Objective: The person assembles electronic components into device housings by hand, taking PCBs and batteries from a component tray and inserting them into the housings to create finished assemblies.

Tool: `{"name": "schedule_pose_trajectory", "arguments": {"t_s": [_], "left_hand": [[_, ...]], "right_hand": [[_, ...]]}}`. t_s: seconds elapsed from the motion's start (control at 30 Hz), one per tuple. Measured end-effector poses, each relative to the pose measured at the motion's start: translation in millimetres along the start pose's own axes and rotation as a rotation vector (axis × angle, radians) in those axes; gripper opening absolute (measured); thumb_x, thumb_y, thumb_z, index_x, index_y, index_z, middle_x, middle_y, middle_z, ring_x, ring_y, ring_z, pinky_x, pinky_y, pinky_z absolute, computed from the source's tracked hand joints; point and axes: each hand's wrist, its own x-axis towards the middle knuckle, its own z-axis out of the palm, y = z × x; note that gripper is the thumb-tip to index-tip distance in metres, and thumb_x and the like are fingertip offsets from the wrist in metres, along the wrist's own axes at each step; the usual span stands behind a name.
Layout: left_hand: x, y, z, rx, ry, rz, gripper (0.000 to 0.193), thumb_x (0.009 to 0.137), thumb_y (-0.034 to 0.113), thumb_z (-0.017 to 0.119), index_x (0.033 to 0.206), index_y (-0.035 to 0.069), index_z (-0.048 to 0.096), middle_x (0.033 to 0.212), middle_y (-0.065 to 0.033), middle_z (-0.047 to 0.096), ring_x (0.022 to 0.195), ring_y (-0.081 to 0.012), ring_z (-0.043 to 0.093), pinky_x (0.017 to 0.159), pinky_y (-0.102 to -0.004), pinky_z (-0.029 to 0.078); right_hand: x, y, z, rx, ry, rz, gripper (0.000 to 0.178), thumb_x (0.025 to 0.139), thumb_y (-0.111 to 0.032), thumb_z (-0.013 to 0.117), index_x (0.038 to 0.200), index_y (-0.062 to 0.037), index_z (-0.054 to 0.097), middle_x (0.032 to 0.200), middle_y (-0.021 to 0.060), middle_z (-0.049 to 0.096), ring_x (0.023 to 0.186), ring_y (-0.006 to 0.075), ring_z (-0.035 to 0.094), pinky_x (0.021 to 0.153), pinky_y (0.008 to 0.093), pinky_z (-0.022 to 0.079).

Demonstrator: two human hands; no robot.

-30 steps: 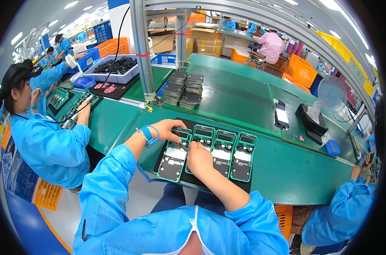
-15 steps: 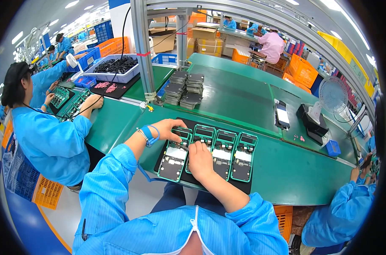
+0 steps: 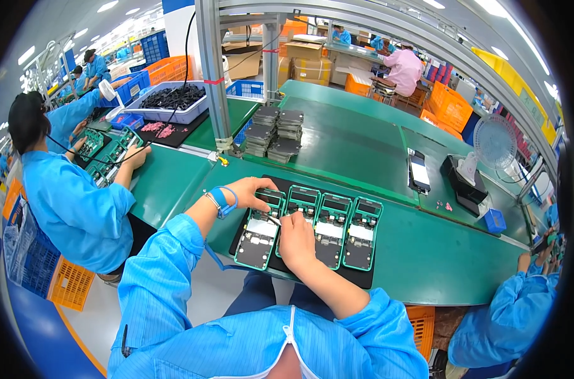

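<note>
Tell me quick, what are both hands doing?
Left hand: open, fingers resting on the leftmost green tray.
Right hand: closed, pinching a small tool.

Bare belt beyond phone frames; tray stacks block far-left.

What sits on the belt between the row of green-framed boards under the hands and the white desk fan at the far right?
In the head view, between the green-framed boards and the white fan lie a small dark device with a white face and a black stand with a white piece on it.
</note>
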Motion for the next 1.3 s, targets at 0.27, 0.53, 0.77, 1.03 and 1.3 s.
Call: {"name": "schedule_pose_trajectory", "arguments": {"t_s": [0.27, 0.53, 0.77, 1.03, 1.3], "left_hand": [[-0.7, -1.4, 0.7, 0.033, 0.028, 0.047, 0.049, 0.068, 0.018, 0.073, 0.113, 0.009, 0.055, 0.101, -0.0093, 0.06, 0.093, -0.0207, 0.055, 0.081, -0.0316, 0.043], [-4.1, 1.3, 0.4, 0.031, 0.032, 0.034, 0.05, 0.068, 0.017, 0.073, 0.113, 0.009, 0.055, 0.102, -0.0099, 0.059, 0.093, -0.0214, 0.056, 0.081, -0.0318, 0.043], [-3.8, 0.2, -0.2, 0.037, 0.021, 0.017, 0.051, 0.068, 0.02, 0.073, 0.114, 0.01, 0.054, 0.104, -0.0122, 0.059, 0.097, -0.0248, 0.054, 0.084, -0.0332, 0.042], [-6.6, -3.5, -0.7, -0.002, 0.027, 0.008, 0.05, 0.068, 0.016, 0.073, 0.114, 0.01, 0.054, 0.103, -0.0102, 0.059, 0.091, -0.0227, 0.058, 0.082, -0.0337, 0.044], [-7.4, 0.0, -1.6, 0.057, 0.04, 0.009, 0.05, 0.069, 0.018, 0.073, 0.114, 0.011, 0.054, 0.103, -0.0113, 0.059, 0.095, -0.0244, 0.056, 0.084, -0.0344, 0.043]], "right_hand": [[-0.6, -0.3, 2.4, 0.04, -0.012, 0.024, 0.015, 0.077, -0.009, 0.056, 0.088, -0.0014, 0.05, 0.087, 0.0138, 0.048, 0.08, 0.03, 0.053, 0.069, 0.041, 0.044], [16.2, -0.4, -9.8, 0.157, -0.26, 0.236, 0.024, 0.081, -0.021, 0.059, 0.089, -0.001, 0.049, 0.087, 0.0184, 0.056, 0.076, 0.037, 0.058, 0.064, 0.0454, 0.047], [29.5, -8.6, -19.4, -0.011, -0.417, 0.26, 0.029, 0.083, -0.029, 0.057, 0.091, -0.001, 0.052, 0.076, 0.016, 0.063, 0.073, 0.0332, 0.062, 0.063, 0.044, 0.049], [16.2, -7.3, -11.6, 0.066, -0.217, 0.093, 0.022, 0.083, -0.022, 0.057, 0.085, -0.0033, 0.046, 0.074, 0.0141, 0.06, 0.067, 0.0344, 0.06, 0.057, 0.0445, 0.047], [7.3, 5.8, -4.0, 0.054, -0.048, -0.114, 0.016, 0.08, -0.016, 0.057, 0.085, -0.005, 0.048, 0.077, 0.0111, 0.054, 0.073, 0.0297, 0.057, 0.063, 0.0405, 0.045]]}}
